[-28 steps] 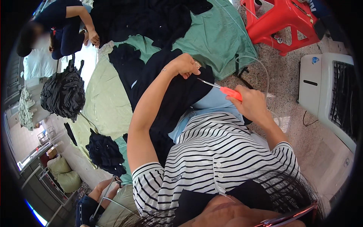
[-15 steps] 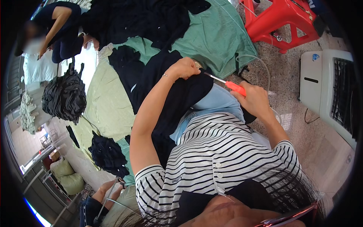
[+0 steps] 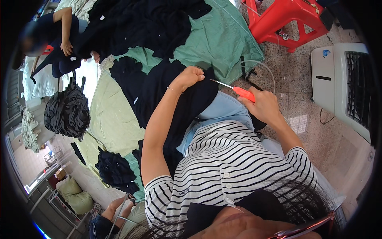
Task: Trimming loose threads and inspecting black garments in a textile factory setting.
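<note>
Dark navy cloth (image 3: pixel 191 95) is draped over my lap, on top of light blue trousers. At its far edge, my left hand (image 3: pixel 188 79) is closed in a pinch on the fabric. My right hand (image 3: pixel 263 104) is wrapped around the orange handle of a slim tool with a pointed metal blade (image 3: pixel 243 94). The blade points left toward my left fingertips, and its tip lies over the dark cloth a short way from them. Whether it is one blade or two does not show.
Green sheeting (image 3: pixel 223 40) carries a heap of dark cloth (image 3: pixel 155 24). A red plastic stool (image 3: pixel 292 24) and a white air cooler (image 3: pixel 328 75) stand right. Left are dark bundles (image 3: pixel 67 109), pale sacks and a co-worker (image 3: pixel 59 36); another person's legs (image 3: pixel 115 211) show lower left.
The gap between my left fingertips and the blade tip has widened slightly; both hands keep their grip. At far left, the co-worker's arm has shifted and now handles dark cloth. The view has moved slightly.
</note>
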`<state>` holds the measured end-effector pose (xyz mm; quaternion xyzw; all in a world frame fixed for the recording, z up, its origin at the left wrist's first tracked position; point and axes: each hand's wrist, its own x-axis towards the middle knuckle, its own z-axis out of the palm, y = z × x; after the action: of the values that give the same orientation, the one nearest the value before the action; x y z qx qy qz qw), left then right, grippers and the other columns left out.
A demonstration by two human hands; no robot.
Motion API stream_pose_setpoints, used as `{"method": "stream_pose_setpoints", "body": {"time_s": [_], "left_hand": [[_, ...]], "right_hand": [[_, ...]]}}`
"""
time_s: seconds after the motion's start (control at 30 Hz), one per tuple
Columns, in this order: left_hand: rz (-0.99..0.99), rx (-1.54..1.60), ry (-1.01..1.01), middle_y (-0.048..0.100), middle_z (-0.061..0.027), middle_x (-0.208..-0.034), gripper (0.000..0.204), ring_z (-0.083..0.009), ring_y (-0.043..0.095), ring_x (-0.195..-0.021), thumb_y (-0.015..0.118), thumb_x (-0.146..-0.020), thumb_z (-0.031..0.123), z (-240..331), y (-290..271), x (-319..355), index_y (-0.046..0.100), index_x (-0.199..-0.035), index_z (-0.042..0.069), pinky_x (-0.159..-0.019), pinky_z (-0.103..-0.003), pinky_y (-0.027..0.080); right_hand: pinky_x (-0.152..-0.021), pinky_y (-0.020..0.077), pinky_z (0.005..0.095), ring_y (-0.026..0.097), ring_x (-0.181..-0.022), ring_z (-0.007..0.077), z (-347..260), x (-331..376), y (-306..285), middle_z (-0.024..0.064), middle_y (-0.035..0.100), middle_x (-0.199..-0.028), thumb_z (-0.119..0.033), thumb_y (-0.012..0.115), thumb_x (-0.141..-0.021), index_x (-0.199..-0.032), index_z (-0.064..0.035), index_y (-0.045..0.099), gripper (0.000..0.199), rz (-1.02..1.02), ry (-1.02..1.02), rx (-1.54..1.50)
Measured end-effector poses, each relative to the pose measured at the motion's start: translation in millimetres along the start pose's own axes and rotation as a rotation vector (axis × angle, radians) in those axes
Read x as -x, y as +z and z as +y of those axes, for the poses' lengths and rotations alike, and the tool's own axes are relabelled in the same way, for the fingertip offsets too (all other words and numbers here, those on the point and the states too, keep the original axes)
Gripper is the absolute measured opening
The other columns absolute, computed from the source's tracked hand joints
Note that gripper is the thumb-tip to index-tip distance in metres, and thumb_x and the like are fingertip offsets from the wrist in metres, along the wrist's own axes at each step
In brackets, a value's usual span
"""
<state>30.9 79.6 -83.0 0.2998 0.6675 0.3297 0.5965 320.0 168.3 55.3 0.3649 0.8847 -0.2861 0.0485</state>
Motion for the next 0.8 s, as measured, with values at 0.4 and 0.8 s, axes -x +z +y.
{"method": "stream_pose_setpoints", "body": {"time_s": [0.4,0.8], "left_hand": [[0.081,-0.005,-0.045,0.071,-0.0066,-0.088,0.018,-0.0168,0.064,-0.081,0.063,-0.093,0.012,-2,-2,17,0.071,-0.098,-0.003,-0.076,-0.030,0.051],[1.269,-0.362,0.268,0.068,-0.0118,-0.101,0.011,-0.0282,0.063,-0.094,0.066,-0.085,-0.002,-49,81,202,0.070,-0.095,0.002,-0.082,-0.035,0.051]], "right_hand": [[-0.066,0.0490,0.0511,0.065,-0.074,0.0420,26,-29,33,0.0189,0.067,-0.076,-0.045,0.064,-0.088,-0.091,-0.0038,0.064,0.041,-0.025,0.012,-0.099],[-0.095,0.0491,0.0519,0.053,-0.120,0.0464,246,-57,298,0.0224,0.041,-0.138,-0.014,0.065,-0.083,-0.133,-0.0087,0.038,0.057,-0.496,0.324,0.149]]}}
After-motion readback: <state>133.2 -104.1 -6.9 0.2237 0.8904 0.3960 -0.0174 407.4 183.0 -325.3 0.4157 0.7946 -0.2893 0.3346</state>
